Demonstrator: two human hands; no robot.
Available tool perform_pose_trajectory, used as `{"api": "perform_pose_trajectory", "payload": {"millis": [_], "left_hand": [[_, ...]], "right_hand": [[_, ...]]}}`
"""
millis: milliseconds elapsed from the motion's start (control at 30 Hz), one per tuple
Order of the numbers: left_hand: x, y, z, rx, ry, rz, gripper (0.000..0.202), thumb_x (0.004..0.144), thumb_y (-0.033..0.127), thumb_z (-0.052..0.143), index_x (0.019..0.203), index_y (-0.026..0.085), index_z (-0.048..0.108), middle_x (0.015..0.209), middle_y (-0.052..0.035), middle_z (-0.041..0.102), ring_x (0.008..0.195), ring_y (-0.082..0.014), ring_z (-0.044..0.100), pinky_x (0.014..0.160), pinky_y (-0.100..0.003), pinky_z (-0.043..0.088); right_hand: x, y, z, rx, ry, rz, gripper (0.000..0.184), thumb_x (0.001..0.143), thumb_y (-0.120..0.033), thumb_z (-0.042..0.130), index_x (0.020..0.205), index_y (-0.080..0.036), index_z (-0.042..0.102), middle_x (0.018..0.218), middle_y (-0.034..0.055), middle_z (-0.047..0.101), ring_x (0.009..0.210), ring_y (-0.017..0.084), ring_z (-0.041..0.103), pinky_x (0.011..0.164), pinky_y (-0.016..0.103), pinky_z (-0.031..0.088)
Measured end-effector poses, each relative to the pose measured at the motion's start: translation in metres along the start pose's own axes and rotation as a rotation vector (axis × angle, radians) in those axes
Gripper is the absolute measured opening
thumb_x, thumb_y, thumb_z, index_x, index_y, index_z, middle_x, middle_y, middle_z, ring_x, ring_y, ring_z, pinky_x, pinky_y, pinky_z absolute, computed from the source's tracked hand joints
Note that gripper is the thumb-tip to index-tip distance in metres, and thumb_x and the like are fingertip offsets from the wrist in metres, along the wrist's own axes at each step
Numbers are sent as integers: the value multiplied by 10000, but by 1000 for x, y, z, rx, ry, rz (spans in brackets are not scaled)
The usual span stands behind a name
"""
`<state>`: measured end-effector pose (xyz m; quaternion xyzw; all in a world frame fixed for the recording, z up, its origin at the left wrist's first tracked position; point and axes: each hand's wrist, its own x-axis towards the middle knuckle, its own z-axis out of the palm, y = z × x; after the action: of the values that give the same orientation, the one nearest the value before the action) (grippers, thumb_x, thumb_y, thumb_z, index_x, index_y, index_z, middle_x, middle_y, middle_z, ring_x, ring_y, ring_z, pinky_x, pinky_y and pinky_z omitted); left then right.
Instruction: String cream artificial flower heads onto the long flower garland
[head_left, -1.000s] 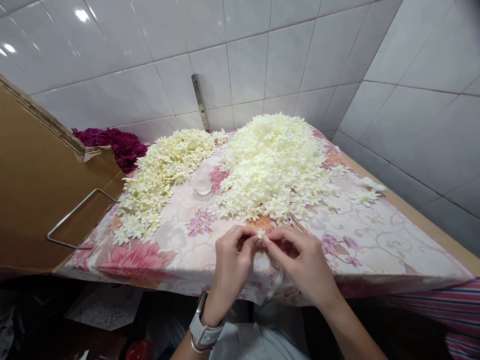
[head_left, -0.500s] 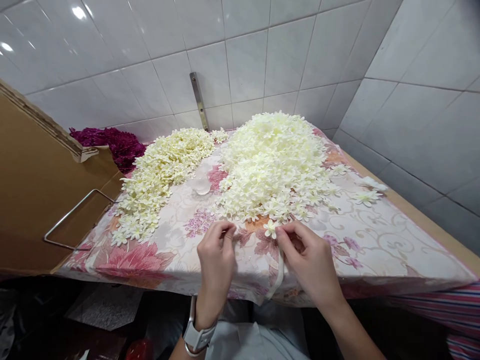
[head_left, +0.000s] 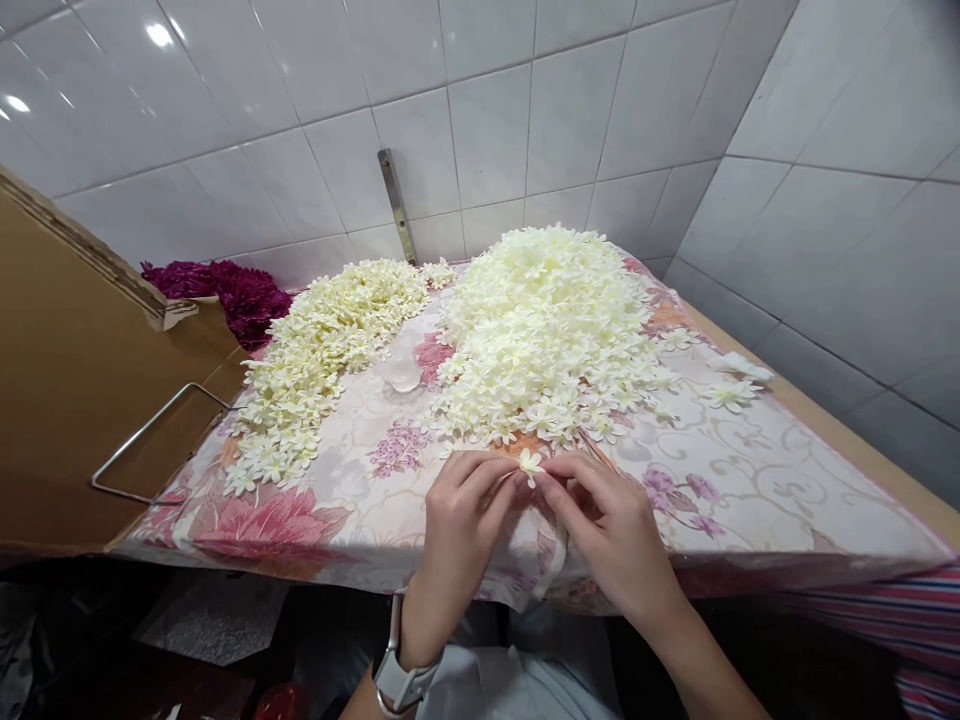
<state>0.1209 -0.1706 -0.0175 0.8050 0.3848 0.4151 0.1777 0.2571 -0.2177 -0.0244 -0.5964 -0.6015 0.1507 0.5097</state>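
Note:
My left hand (head_left: 460, 530) and my right hand (head_left: 607, 525) meet near the front edge of a table covered with a floral cloth (head_left: 315, 505). Both pinch one small cream fabric flower (head_left: 530, 463) between their fingertips. A white strip (head_left: 556, 560) hangs under my right hand over the table's edge. Just beyond my hands lies a big heap of cream flowers (head_left: 551, 325). A second, longer heap of cream flowers (head_left: 322, 345) lies to the left.
A cardboard box (head_left: 82, 370) with a metal wire handle (head_left: 146, 440) stands on the left, dark magenta flowers (head_left: 225, 290) behind it. A clear plastic piece (head_left: 403, 373) lies between the heaps. White tiled walls close the back and right. Striped fabric (head_left: 919, 620) shows at bottom right.
Half a second ago my hands were apart, the right one holding the flower. My left hand has come back to it and both now pinch it together.

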Motion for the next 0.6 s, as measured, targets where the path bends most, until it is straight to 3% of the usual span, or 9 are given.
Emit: {"api": "perform_pose_trajectory", "payload": {"millis": [167,333,600], "left_hand": [[1,0,-3,-42,-38,6,107,832,162,556,762,194,631,754,-31,672,731,-155,606,679,-265,489],[3,2,-5,-101,-116,-79,118,845,177,534,744,186,594,754,-33,648,743,-157,603,665,-256,475],[0,-2,-3,-199,-109,-142,107,846,219,548,774,181,616,765,-22,661,732,-144,622,662,-231,476]], "right_hand": [[-2,2,-1,27,-46,-41,83,861,-205,503,849,-188,582,789,30,631,605,124,548,525,234,436],[-2,1,-1,10,-31,-35,88,857,-169,496,814,-184,571,705,6,581,573,112,523,494,220,407],[0,-6,-2,-7,-48,-86,37,844,-188,520,825,-189,552,710,4,581,579,117,528,516,226,415]]}}
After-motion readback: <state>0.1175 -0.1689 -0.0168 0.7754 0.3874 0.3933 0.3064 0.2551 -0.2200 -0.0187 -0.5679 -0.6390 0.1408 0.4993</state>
